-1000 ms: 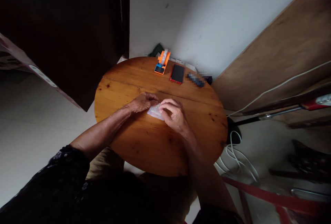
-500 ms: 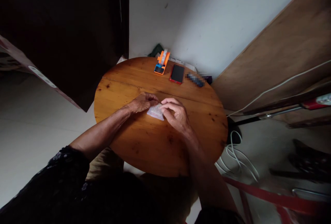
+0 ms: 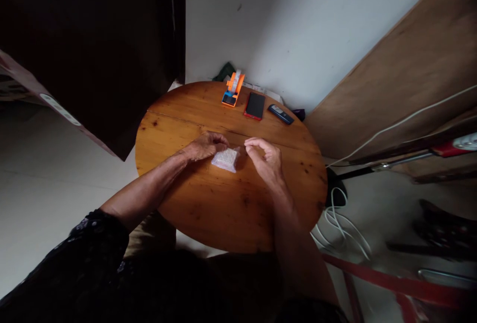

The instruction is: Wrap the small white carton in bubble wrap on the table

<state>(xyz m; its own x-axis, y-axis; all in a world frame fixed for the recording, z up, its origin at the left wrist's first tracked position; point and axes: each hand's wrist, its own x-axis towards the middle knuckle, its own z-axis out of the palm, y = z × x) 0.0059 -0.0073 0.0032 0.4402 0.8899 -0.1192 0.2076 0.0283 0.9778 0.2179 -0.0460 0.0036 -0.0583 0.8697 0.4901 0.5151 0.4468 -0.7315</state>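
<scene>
A small clear plastic bag (image 3: 225,159) with pale, whitish contents lies on the wooden table (image 3: 208,203). My left hand (image 3: 208,146) is closed at the bag's upper left edge, thumb and fingers pinched on it. To the right of the bag is my right hand (image 3: 266,159), with thumb and fingertips drawn together in a pinch. Whether a thin clear edge of the bag reaches into those right fingertips I cannot tell.
Toward the back of the round table stand an orange tape dispenser (image 3: 234,88), a phone with a red edge (image 3: 255,106) and a dark handset (image 3: 280,114). A white wall rises behind. White cable (image 3: 339,223) lies coiled on the floor at right, near a red chair frame (image 3: 395,281).
My right hand has moved right, off the bag's right side, so more of the bag shows. My left hand stays in nearly the same spot.
</scene>
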